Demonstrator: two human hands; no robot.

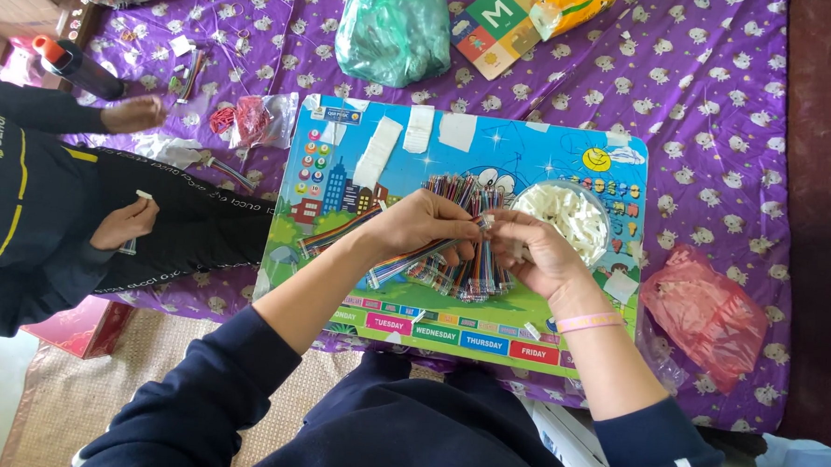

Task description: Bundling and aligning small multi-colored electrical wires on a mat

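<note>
- The cloth (720, 107) is purple with small white figures.
- The board (568, 161) is bright blue and green, cartoon-printed.
- The wire bundle (461, 263) is rainbow-striped.
- The bowl's pieces (565, 221) are white.
- At twelve o'clock, the bag (392, 27) is green.
- At four o'clock, another bag (706, 312) is red.

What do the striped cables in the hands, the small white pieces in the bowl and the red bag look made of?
The cables look like plastic-coated ribbon wire: flat rainbow stripes with a slight sheen. The white pieces seem to be hard moulded plastic, matt and blocky, though too small to be sure. The red bag looks like thin plastic film: see-through, crinkled and glossy.
</note>
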